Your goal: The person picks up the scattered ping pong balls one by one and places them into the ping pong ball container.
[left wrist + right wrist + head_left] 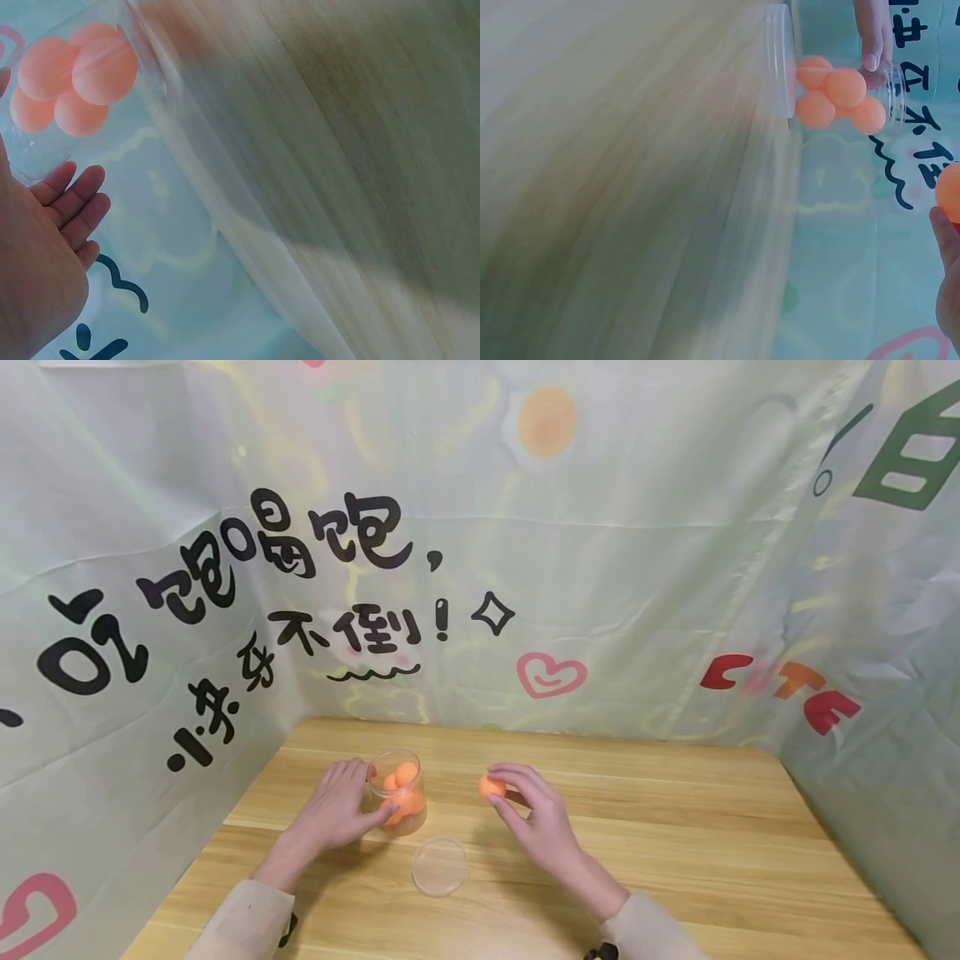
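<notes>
An upright clear plastic jar (408, 829), without its lid, holds several orange balls (407, 773) that look like table-tennis balls. My left hand (339, 806) holds the jar from its left side, with the thumb on the near wall and the fingers toward the far side. In the left wrist view those fingers (79, 202) lie along the jar's upper end. To the right of the jar, above the table, my right hand (543, 827) pinches one orange ball (492, 787) between thumb and fingertips. The right wrist view shows only part of this ball (950, 193).
A round clear lid (439, 866) lies on the wooden table (675, 827), between the hands and nearer to me than the jar. Printed cloth (637, 568) hangs behind the table and along both sides.
</notes>
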Demonstrator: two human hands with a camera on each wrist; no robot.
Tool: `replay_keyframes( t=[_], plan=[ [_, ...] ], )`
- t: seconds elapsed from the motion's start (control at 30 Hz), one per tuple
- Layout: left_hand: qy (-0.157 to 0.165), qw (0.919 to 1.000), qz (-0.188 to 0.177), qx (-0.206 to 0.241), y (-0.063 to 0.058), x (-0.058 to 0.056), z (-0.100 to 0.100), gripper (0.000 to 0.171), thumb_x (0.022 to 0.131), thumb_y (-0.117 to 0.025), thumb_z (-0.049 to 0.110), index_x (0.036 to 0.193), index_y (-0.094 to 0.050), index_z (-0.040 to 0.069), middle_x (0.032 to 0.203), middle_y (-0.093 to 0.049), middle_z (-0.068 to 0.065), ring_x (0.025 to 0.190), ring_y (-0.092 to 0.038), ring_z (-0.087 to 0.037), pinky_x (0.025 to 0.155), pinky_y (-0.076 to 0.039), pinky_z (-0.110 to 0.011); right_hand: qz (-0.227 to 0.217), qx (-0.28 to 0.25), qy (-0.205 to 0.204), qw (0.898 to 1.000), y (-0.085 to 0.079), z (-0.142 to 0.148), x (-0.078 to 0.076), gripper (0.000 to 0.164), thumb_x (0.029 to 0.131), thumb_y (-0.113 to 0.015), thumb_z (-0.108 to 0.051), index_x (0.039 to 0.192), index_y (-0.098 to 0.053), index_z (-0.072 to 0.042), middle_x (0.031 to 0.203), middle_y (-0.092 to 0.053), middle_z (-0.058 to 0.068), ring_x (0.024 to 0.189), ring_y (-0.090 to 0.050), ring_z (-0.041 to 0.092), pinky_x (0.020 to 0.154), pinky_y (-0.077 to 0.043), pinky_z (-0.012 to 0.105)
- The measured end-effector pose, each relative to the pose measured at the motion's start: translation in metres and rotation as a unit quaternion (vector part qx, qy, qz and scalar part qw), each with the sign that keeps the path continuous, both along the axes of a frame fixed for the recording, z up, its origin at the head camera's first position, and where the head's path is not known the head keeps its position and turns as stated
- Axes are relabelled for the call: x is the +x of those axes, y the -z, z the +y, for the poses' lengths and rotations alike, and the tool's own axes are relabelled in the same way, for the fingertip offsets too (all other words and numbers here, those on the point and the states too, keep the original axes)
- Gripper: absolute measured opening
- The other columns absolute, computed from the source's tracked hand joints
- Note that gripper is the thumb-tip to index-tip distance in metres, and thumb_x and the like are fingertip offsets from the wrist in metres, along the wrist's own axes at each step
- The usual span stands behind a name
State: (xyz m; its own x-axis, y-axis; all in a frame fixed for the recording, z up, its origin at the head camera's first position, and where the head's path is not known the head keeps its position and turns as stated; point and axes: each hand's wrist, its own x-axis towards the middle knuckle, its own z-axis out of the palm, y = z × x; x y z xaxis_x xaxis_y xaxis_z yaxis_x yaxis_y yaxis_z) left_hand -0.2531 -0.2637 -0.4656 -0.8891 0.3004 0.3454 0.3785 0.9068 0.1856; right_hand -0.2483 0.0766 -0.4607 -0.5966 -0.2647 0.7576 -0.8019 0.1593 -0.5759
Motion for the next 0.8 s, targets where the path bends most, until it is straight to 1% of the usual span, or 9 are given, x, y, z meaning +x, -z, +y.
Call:
replay_keyframes(
  t=[0.4,0.63,0.8],
  plan=[
    [-0.007,0.9999,-0.007,0.001,0.0,0.0,0.0,0.068,0.089,-0.071,0.06,0.121,-0.059,0.001,0.112,-0.059,-0.008,0.115,-0.053,-0.033,0.108,-0.04,-0.052,0.01,-0.015,-0.014,1.0,-0.008,-0.024,-0.005,0.029,0.091,-0.075,0.004,0.12,-0.071,-0.002,0.124,-0.068,0.013,0.111,-0.069,0.027,0.087,-0.061,0.032],
    [-0.008,1.0,-0.006,0.0,-0.001,0.0,0.001,0.068,0.089,-0.071,0.06,0.12,-0.059,0.001,0.111,-0.059,-0.009,0.115,-0.054,-0.034,0.108,-0.041,-0.052,0.002,-0.022,-0.025,0.999,-0.013,-0.036,-0.006,0.03,0.092,-0.075,0.003,0.121,-0.071,-0.004,0.125,-0.068,0.013,0.113,-0.069,0.029,0.087,-0.061,0.033],
    [-0.009,0.9999,-0.005,-0.001,-0.001,0.0,0.001,0.067,0.089,-0.072,0.06,0.12,-0.059,0.001,0.11,-0.059,-0.008,0.114,-0.053,-0.034,0.107,-0.041,-0.052,0.003,-0.024,-0.026,0.999,-0.012,-0.044,-0.009,0.031,0.09,-0.076,0.006,0.12,-0.07,-0.001,0.125,-0.068,0.016,0.111,-0.069,0.034,0.086,-0.061,0.034]
  ],
)
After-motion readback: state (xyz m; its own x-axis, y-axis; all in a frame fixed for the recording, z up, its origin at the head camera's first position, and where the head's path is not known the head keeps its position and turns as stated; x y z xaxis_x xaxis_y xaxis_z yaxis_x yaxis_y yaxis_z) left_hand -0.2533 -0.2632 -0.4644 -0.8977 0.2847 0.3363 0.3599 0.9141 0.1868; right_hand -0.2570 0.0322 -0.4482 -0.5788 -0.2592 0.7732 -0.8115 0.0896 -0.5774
